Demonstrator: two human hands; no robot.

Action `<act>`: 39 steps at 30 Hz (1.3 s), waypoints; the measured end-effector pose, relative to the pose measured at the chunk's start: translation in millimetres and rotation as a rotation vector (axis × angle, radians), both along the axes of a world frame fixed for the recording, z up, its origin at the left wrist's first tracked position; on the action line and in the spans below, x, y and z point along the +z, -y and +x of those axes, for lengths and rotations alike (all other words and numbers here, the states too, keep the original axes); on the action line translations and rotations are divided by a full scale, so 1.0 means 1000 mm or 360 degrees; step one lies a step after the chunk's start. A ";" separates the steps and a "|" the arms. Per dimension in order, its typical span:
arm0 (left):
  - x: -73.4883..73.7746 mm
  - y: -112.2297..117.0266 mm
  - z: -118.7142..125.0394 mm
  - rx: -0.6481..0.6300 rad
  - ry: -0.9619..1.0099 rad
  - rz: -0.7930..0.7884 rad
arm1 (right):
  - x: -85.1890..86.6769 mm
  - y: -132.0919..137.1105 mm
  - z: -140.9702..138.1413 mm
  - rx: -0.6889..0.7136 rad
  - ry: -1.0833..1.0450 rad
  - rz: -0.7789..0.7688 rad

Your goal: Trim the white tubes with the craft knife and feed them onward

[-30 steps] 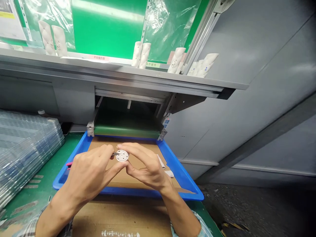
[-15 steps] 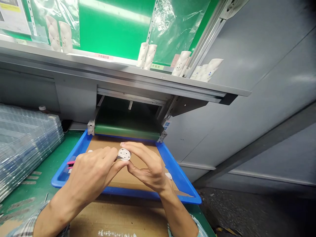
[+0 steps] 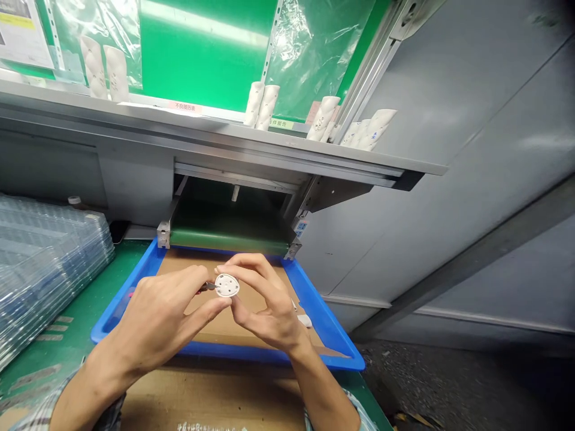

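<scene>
My right hand point(image 3: 265, 305) pinches a small white round disc point(image 3: 227, 285) between thumb and fingers, its flat face with small holes turned up toward me. My left hand point(image 3: 166, 320) is closed on a thin metal tool point(image 3: 208, 287) whose tip touches the disc's left edge. Both hands hover above a blue tray point(image 3: 323, 323) lined with brown cardboard.
A green conveyor belt point(image 3: 229, 239) ends at the tray's far edge under a grey shelf point(image 3: 269, 146) carrying several white moulded parts point(image 3: 263, 106). A stack of clear plastic trays point(image 3: 45, 263) stands at the left. Small white pieces point(image 3: 306, 321) lie in the tray. A grey wall rises on the right.
The disc was tilted half a second ago and now faces up again. Both hands have stayed in nearly the same spot, and the tool tip is visible at the disc once more.
</scene>
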State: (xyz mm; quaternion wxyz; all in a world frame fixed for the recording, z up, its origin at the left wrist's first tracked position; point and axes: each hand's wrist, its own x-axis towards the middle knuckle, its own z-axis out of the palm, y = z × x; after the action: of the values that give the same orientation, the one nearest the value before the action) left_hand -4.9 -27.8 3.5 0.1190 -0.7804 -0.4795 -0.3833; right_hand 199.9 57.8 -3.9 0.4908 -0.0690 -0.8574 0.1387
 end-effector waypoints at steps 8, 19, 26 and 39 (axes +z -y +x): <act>-0.003 -0.003 0.005 0.0082 -0.0060 0.0229 | -0.011 0.000 -0.005 -0.0052 0.0139 -0.0222; 0.001 -0.002 -0.007 0.0289 -0.0303 0.0233 | -0.005 -0.001 -0.002 0.0125 0.0150 -0.0184; 0.000 -0.001 -0.005 0.0342 -0.0371 0.0243 | -0.008 -0.003 -0.001 0.0133 0.0150 -0.0152; -0.002 0.002 -0.005 0.0280 -0.0330 0.0205 | -0.008 -0.001 -0.002 0.0063 0.0107 -0.0087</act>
State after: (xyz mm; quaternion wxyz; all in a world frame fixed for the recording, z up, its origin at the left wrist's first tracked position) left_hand -9.4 -29.9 1.2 0.2507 -0.7616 -0.5056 -0.3187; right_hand 197.5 58.8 -11.6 0.4567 -0.0701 -0.8705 0.1695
